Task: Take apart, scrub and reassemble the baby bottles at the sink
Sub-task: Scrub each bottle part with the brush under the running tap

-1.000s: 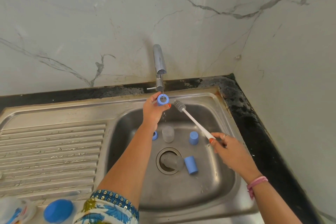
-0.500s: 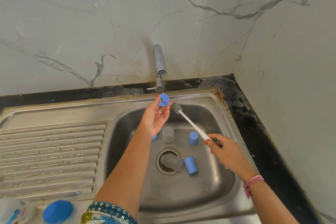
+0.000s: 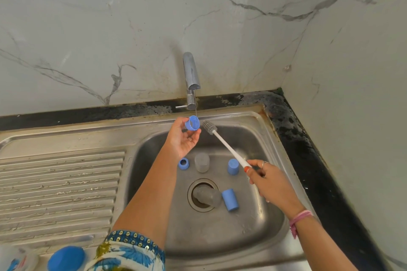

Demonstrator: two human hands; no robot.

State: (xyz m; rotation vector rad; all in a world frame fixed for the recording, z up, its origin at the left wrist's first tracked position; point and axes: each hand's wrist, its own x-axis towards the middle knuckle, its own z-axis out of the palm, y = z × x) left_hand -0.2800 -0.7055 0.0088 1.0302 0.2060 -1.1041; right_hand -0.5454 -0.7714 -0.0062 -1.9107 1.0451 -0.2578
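Observation:
My left hand [image 3: 184, 138] pinches a small blue bottle ring [image 3: 192, 123] under a thin stream from the tap [image 3: 191, 77]. My right hand [image 3: 267, 179] grips the white handle of a bottle brush [image 3: 224, 143], whose grey bristle head sits just right of the ring. In the steel sink [image 3: 259, 231] lie another blue ring [image 3: 183, 163], a clear bottle standing upside down [image 3: 202, 162], a blue cap [image 3: 233, 166], and a clear bottle [image 3: 207, 197] lying over the drain beside a second blue cap [image 3: 230, 200].
A ribbed draining board [image 3: 59, 189] lies to the left of the basin. A blue-lidded container [image 3: 66, 258] and a white printed one [image 3: 13, 259] stand at the bottom left edge. Marble walls close the back and right; a black counter strip [image 3: 308, 152] borders the sink.
My left hand has turned palm up and tilted the blue ring under the tap. My right hand moved slightly left with the brush, whose head stays beside the ring.

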